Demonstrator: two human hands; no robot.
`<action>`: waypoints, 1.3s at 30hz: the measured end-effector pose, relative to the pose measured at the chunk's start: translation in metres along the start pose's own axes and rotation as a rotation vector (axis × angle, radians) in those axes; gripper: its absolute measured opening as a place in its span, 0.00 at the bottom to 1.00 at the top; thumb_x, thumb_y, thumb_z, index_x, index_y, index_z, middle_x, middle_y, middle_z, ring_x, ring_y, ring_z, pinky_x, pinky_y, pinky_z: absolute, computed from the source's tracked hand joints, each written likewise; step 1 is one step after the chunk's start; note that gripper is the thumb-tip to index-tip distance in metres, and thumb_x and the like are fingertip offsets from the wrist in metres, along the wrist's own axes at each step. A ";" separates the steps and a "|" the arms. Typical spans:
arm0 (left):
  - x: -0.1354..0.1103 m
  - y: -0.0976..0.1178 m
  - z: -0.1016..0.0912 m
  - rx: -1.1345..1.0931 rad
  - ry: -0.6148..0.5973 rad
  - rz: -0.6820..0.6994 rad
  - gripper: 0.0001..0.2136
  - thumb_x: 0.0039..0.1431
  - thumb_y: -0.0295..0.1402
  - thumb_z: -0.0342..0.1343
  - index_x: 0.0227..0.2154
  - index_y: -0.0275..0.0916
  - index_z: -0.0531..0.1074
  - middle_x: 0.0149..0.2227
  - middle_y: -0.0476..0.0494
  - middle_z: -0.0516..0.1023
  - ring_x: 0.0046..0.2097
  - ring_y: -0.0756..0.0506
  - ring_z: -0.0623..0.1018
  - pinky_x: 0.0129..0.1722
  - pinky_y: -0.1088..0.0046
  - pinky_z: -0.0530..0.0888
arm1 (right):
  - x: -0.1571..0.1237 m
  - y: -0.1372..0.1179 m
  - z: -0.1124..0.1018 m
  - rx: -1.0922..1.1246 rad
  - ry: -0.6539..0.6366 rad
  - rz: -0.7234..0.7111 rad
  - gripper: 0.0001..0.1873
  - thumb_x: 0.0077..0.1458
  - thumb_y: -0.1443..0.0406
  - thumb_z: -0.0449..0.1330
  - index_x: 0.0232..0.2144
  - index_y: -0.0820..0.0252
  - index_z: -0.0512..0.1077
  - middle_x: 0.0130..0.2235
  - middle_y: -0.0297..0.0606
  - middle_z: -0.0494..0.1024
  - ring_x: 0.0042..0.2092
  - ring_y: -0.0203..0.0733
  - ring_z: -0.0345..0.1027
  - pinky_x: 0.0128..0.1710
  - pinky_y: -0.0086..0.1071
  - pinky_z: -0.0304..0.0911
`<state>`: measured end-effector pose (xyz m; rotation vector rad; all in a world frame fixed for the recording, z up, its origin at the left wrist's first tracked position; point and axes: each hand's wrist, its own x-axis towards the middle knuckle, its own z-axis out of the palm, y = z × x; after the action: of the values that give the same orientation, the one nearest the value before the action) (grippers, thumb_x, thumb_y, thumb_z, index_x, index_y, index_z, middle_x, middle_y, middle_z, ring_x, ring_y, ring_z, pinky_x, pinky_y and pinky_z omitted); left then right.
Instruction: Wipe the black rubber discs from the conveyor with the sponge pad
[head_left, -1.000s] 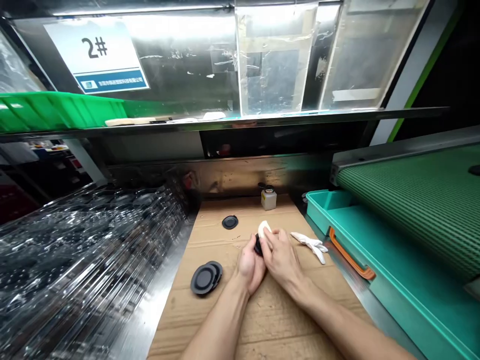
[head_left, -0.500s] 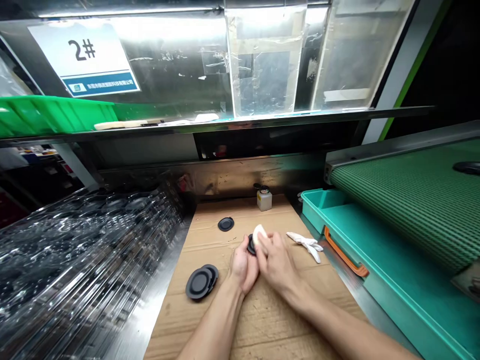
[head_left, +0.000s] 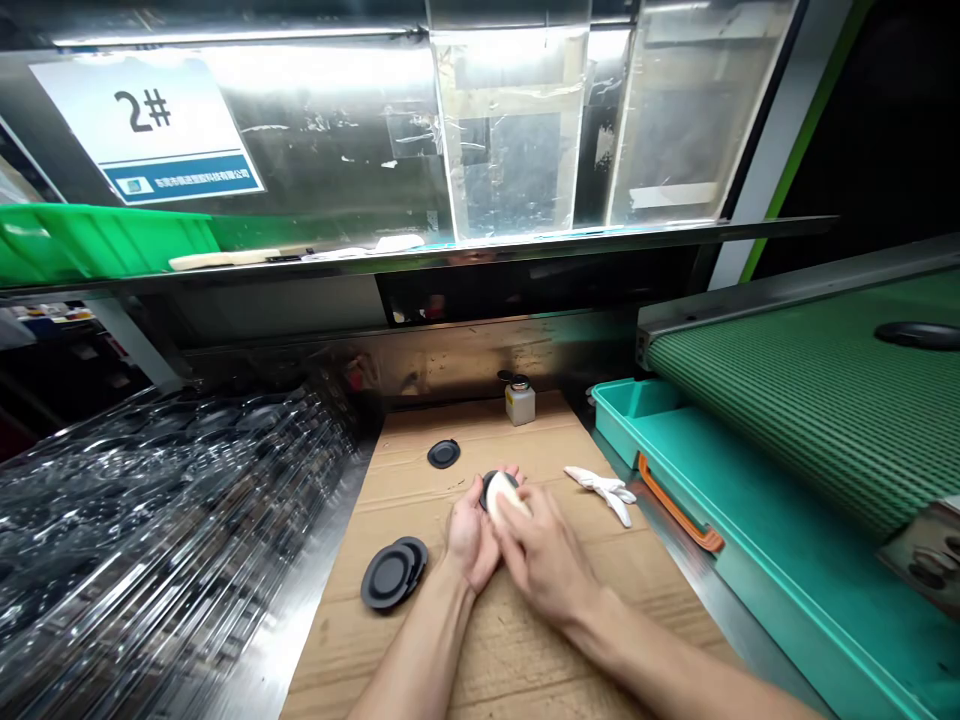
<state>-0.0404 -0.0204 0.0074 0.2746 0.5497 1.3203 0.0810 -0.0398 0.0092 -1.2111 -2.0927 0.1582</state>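
Cupped in my left hand [head_left: 471, 540] is a round black disc [head_left: 489, 482], its face turned up and partly covered. My right hand [head_left: 546, 550] pinches a white oval pad [head_left: 505, 496] and presses it on that disc. To the left on the cardboard [head_left: 525, 650] lie two overlapping black discs, the nearer larger disc [head_left: 388, 577] on top. Farther back is a single black disc [head_left: 443, 454]. A crumpled white glove [head_left: 602, 486] rests to the right of my right hand.
A small white bottle [head_left: 520, 402] stands at the cardboard's back edge. Stacked clear plastic trays [head_left: 172, 520] fill the left side. On the right are a teal bin [head_left: 757, 530] with an orange handle [head_left: 679, 508] and a green conveyor belt [head_left: 817, 350] carrying a black part [head_left: 919, 335].
The white pad has shifted across the disc toward me and now lies flatter over it. My left hand has opened out a little, its fingertips showing behind the disc. The view has turned slightly right.
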 end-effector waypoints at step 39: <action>0.000 -0.013 0.001 0.152 0.004 0.075 0.12 0.60 0.35 0.52 0.42 0.32 0.73 0.44 0.33 0.77 0.49 0.39 0.76 0.53 0.57 0.70 | 0.024 0.031 -0.015 0.718 -0.310 0.196 0.10 0.52 0.63 0.58 0.33 0.62 0.76 0.35 0.37 0.78 0.36 0.38 0.70 0.34 0.28 0.62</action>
<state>-0.0290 -0.0238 0.0023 0.4215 0.6491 1.3541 0.1046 -0.0063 0.0192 -0.9689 -1.8844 1.1415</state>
